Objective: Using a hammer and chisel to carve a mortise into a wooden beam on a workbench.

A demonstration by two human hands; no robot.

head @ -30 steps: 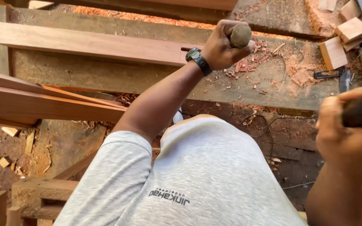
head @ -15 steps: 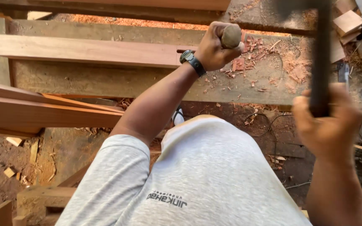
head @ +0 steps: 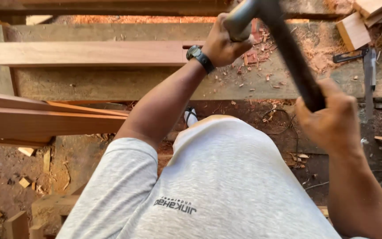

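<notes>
The left hand (head: 219, 42) has its fingers wrapped tight around a chisel handle (head: 239, 20) over the reddish plank (head: 89, 53). The right hand (head: 332, 121) fingers clench a dark hammer handle (head: 295, 59), its head meeting the chisel.

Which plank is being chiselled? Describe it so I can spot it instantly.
Start at the wide grey workbench across the top of the view. Lying along it is a long pale reddish wooden plank, its right end under the left hand with the black wristwatch. Unlike the darker planks lower left, it has a narrow cut slot.
</notes>
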